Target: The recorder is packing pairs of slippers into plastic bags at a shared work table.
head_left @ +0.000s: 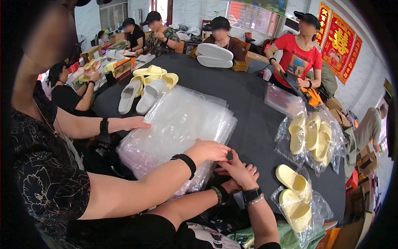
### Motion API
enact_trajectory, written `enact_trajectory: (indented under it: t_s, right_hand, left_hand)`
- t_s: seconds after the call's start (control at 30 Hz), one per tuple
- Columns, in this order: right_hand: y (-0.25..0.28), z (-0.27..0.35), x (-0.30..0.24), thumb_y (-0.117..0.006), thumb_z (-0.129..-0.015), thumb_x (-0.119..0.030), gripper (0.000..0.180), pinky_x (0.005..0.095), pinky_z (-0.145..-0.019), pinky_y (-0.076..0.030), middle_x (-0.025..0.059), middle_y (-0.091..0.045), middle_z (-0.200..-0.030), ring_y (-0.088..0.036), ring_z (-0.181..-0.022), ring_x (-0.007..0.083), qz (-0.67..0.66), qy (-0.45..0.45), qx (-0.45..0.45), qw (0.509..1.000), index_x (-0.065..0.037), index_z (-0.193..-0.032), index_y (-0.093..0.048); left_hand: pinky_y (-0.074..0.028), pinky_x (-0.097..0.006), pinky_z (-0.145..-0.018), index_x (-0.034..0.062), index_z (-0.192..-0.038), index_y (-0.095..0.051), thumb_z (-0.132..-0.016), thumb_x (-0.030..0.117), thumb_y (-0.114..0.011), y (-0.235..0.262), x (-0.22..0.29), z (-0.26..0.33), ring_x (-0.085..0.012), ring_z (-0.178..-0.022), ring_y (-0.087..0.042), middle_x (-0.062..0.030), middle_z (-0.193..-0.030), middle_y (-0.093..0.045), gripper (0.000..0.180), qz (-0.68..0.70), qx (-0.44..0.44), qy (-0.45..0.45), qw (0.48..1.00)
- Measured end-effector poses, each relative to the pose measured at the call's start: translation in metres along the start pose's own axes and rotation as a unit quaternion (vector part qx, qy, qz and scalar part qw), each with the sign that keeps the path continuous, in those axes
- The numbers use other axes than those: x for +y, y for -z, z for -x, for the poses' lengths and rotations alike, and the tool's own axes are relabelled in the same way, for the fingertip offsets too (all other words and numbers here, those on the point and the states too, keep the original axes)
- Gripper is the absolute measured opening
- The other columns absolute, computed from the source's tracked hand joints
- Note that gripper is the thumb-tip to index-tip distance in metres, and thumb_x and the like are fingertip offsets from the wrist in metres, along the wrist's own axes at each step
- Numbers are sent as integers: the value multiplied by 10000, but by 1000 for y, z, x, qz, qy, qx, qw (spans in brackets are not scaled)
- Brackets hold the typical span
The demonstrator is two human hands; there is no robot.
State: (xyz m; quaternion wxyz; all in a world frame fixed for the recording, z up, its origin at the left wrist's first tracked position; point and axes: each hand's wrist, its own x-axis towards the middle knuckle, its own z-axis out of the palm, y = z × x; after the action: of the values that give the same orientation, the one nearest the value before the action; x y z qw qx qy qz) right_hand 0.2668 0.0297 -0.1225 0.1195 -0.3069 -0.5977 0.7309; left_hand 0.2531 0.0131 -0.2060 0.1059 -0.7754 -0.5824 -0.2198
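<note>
Right hand [240, 171] over left hand [233, 185], impossible to tell whether holding; leftward, flat, glossy plastic bags [178, 114], partly hidden by co-worker's forearm [153, 185].

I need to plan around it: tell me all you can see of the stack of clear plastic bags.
The stack of clear plastic bags lies flat on the dark table, glossy, thin and wrinkled, whitish on top and pinkish toward the near side. Its edges are uneven, fanning at the right. A co-worker's hand touches its left edge; that person's other forearm crosses over the near part. Grey slippers sit by its far left corner.
</note>
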Motion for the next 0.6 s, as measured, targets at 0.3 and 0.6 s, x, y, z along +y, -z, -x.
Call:
enact_trajectory:
  t_s: [0.3, 0.6]
  right_hand:
    - [36, 106, -57, -698, -814, -25, 428, 356, -865, -525, 153, -683, -1079, -673, -972, 270, 430, 273, 169, 844, 12, -1227, -591]
    - [130, 224, -55, -942, -392, -303, 1273, 645, -1131, -196, 114, -126, -1617, -39, -1485, 422, 698, -91, 323, 632, -204, -1498, -320]
  left_hand:
    - [-405, -488, -910, 57, -1009, -618, -840, 241, -593, 29, 6, -1, -286, -1020, -546, -131, -1009, -606, 251, 108, 72, -17, 991]
    - [-331, -484, -1017, 0, -1065, -604, -872, 191, -594, 47, 8, 4, -322, -1149, -485, -181, -1169, -554, 272, 148, 8, 38, 988]
